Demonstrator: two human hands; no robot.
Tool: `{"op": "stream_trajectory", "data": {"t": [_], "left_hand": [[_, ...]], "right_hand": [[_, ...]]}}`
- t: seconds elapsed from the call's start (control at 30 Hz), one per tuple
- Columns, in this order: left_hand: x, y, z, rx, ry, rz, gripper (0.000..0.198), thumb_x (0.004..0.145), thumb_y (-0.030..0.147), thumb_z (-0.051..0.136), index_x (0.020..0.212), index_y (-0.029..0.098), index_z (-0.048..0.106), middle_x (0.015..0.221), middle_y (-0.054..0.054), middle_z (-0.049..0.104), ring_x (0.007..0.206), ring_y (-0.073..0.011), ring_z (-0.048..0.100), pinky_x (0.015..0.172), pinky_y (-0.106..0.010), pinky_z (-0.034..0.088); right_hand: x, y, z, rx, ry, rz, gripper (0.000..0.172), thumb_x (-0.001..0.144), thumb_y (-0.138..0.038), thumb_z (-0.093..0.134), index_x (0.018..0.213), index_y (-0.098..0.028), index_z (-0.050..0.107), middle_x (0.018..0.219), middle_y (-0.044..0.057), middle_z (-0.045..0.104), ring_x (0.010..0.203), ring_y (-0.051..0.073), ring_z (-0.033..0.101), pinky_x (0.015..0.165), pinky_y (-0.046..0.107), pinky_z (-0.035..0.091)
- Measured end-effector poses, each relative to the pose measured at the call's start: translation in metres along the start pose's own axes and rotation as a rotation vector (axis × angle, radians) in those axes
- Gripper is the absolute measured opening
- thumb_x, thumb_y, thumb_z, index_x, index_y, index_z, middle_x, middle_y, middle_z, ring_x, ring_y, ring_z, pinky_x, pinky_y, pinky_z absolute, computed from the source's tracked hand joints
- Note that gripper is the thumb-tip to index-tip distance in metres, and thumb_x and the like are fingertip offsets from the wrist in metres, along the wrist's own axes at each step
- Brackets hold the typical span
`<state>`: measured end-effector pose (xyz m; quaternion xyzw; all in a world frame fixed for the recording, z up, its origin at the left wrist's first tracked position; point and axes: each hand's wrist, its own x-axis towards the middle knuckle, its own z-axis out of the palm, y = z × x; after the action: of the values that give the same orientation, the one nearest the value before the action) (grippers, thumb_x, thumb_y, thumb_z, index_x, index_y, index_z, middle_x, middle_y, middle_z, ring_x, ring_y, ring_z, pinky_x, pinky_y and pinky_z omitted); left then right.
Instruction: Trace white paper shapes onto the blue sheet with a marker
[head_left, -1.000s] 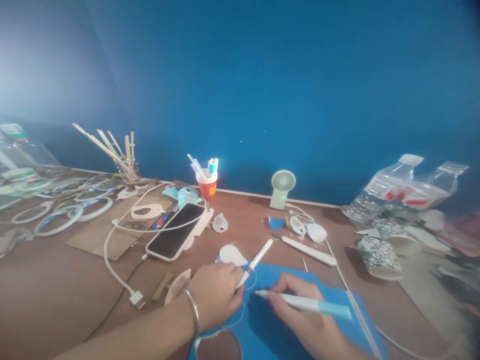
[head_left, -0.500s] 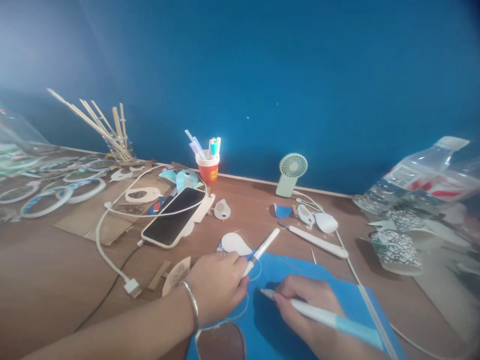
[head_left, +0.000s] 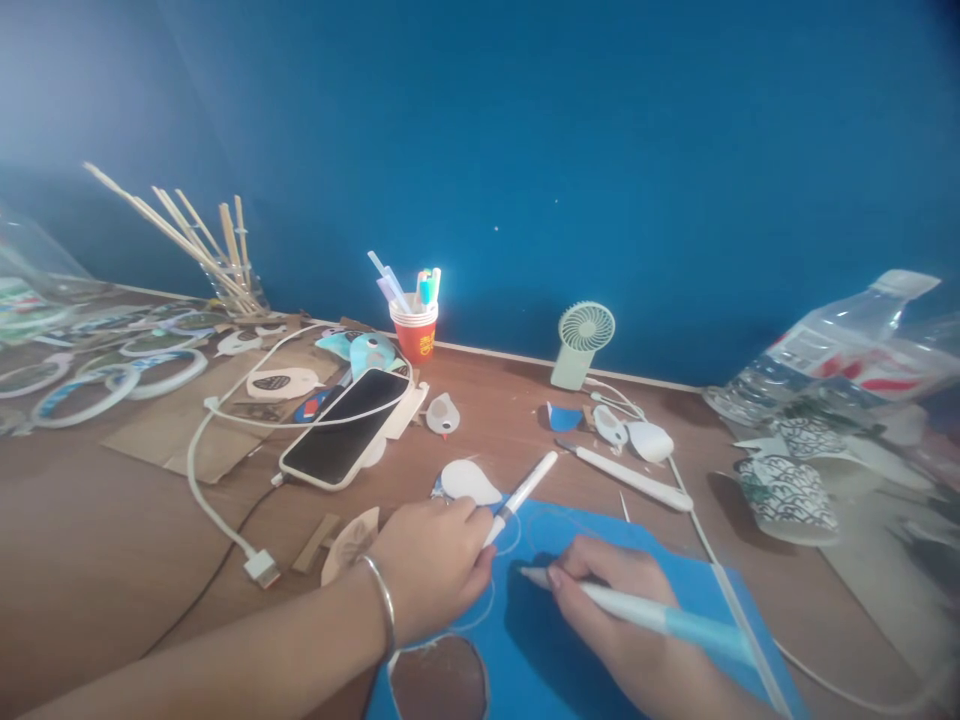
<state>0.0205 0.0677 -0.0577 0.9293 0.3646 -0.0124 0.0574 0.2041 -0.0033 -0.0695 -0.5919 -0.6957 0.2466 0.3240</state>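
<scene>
A blue sheet lies before me with pale curved outlines drawn on it and a rounded hole cut near its front left. My right hand grips a white and light-blue pen, its tip at the sheet's surface. My left hand, a silver bangle on its wrist, presses on the sheet's left part. From between its thumb and forefinger a white marker sticks out, pointing away from me. Just beyond those fingers lies a white drop-shaped cutout, partly hidden by the hand.
A craft knife lies behind the sheet. Left of it are a phone with white cables and several paper pieces. A red paper cup of pens and a small green fan stand near the wall. Plastic bottles lie at right.
The view has shifted slightly. My right hand still holds the pen with its tip near the same spot, and the pen's rear has swung a little. My left hand stays put.
</scene>
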Motion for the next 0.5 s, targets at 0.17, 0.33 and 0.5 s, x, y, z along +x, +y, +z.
{"op": "stream_trajectory", "data": {"t": [0.17,0.33,0.5], "left_hand": [[0.000,0.001,0.000,-0.011,-0.006,-0.004,0.017,0.082,0.031,0.035,0.079,0.021,0.049,0.075,-0.002,0.056,0.066,-0.0204,0.054,0.053,-0.030,0.036],[0.001,0.003,-0.006,-0.014,-0.036,-0.012,0.018,0.082,0.029,0.035,0.081,0.020,0.051,0.077,-0.003,0.056,0.068,-0.0205,0.055,0.055,-0.031,0.039],[0.001,0.005,-0.015,-0.010,-0.081,-0.009,0.019,0.082,0.027,0.035,0.083,0.019,0.052,0.079,-0.003,0.057,0.070,-0.0219,0.056,0.056,-0.032,0.041]], "right_hand": [[0.001,0.000,0.002,-0.016,-0.021,-0.002,0.028,0.077,-0.027,0.046,0.051,-0.018,0.042,0.046,-0.004,0.046,0.043,0.007,0.042,0.041,0.017,0.031],[0.002,-0.002,0.002,-0.089,0.004,-0.051,0.028,0.078,-0.027,0.046,0.051,-0.018,0.044,0.046,-0.004,0.047,0.043,0.007,0.043,0.043,0.017,0.032],[0.002,-0.005,0.001,-0.107,-0.001,-0.091,0.029,0.078,-0.025,0.044,0.050,-0.017,0.042,0.046,-0.004,0.047,0.042,0.007,0.043,0.043,0.017,0.032]]}}
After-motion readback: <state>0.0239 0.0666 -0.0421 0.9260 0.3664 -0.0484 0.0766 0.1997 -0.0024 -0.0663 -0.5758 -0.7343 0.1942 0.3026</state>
